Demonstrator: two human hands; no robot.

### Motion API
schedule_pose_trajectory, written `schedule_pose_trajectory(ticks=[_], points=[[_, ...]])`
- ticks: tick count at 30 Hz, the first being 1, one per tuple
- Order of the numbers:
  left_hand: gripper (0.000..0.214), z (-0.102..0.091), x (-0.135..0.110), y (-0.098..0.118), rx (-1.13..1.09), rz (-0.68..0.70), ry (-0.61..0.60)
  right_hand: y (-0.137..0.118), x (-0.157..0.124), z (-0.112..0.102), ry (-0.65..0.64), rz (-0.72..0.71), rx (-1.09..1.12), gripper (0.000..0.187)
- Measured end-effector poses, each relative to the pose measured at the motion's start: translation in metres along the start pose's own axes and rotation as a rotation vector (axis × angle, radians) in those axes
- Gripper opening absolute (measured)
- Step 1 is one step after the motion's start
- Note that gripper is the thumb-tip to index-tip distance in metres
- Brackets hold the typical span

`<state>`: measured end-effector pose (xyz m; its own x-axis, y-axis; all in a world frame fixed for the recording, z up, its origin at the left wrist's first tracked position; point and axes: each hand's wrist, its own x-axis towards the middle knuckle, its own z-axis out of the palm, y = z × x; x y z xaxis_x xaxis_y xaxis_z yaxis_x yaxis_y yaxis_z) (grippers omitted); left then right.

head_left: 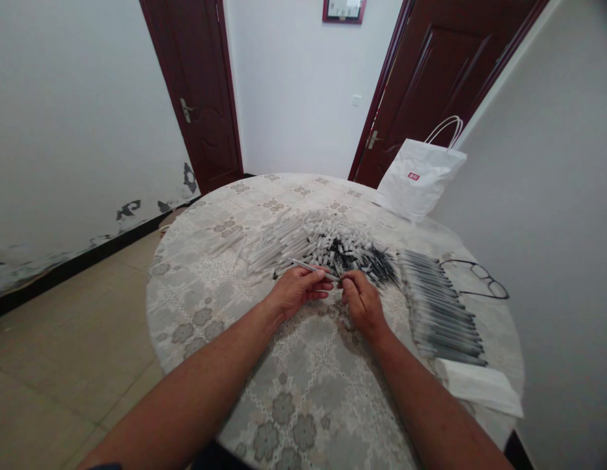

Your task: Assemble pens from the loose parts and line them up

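My left hand (pixel 297 290) is closed around a thin white pen barrel (pixel 308 266) that points up and to the left. My right hand (pixel 362 301) is pinched at the barrel's right end, its fingers closed on a small part that I cannot make out. Both hands hover over the round table (pixel 284 391), just in front of a heap of loose white barrels (pixel 284 241) and small black parts (pixel 367 261). To the right of my right hand lies a row of assembled pens (pixel 440 307) side by side.
A white paper bag (pixel 416 176) stands at the table's far right edge. Black-framed glasses (pixel 480 274) lie right of the pen row. A folded white sheet (pixel 480 385) lies near the right front edge. Two dark doors and white walls stand behind.
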<state>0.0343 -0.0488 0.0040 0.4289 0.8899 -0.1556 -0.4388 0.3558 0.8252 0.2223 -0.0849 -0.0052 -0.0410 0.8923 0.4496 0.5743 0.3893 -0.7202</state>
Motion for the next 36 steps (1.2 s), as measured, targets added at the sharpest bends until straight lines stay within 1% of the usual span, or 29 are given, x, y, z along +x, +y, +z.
schedule_pose_trajectory(ticks=[1,3,6,9,12,13,16,19,21,22,25,27,31,36], points=[[0.029,-0.0005,0.0003,-0.0002,-0.004,0.001,-0.001,0.0003,-0.0004,-0.0001,0.012,-0.017,0.004,0.022],[0.030,-0.0018,0.0010,-0.0008,-0.009,0.005,-0.008,0.0007,-0.0009,0.0002,0.025,-0.049,-0.022,0.022],[0.032,-0.0035,0.0017,-0.0024,-0.007,0.003,-0.020,0.0007,-0.0007,0.0009,-0.006,-0.070,-0.095,0.020],[0.034,-0.0038,0.0016,-0.0039,-0.005,-0.005,-0.032,0.0009,-0.0001,0.0005,-0.060,-0.048,-0.112,0.030],[0.033,-0.0026,0.0011,-0.0041,-0.007,-0.007,-0.030,0.0012,-0.0003,-0.0005,-0.071,-0.008,-0.079,0.037],[0.032,-0.0021,0.0009,-0.0038,-0.008,-0.007,-0.022,0.0012,-0.0006,-0.0007,-0.066,-0.003,-0.062,0.035],[0.030,-0.0015,0.0007,-0.0026,-0.014,-0.003,-0.004,0.0005,-0.0016,-0.0006,-0.029,-0.024,-0.022,0.022],[0.031,-0.0019,0.0008,-0.0020,-0.017,0.002,-0.014,-0.0009,-0.0016,0.0002,0.005,-0.058,-0.042,0.020],[0.031,-0.0020,0.0007,-0.0019,-0.017,-0.002,-0.019,-0.0019,-0.0010,0.0001,-0.005,-0.077,-0.077,0.018],[0.032,-0.0018,0.0005,-0.0019,-0.018,-0.005,-0.020,-0.0024,-0.0007,-0.0002,-0.020,-0.082,-0.093,0.020],[0.032,-0.0005,-0.0005,-0.0013,-0.019,-0.013,-0.020,-0.0029,-0.0001,-0.0012,-0.059,-0.060,-0.106,0.032],[0.032,0.0002,-0.0012,-0.0006,-0.015,-0.009,-0.022,-0.0023,-0.0004,-0.0014,-0.058,-0.040,-0.082,0.035],[0.031,0.0004,-0.0014,0.0010,-0.009,0.006,-0.012,-0.0010,-0.0016,-0.0004,-0.008,-0.062,-0.021,0.020],[0.031,0.0008,-0.0015,0.0015,-0.004,0.005,-0.012,-0.0022,-0.0008,0.0003,-0.001,-0.097,-0.079,0.017]])
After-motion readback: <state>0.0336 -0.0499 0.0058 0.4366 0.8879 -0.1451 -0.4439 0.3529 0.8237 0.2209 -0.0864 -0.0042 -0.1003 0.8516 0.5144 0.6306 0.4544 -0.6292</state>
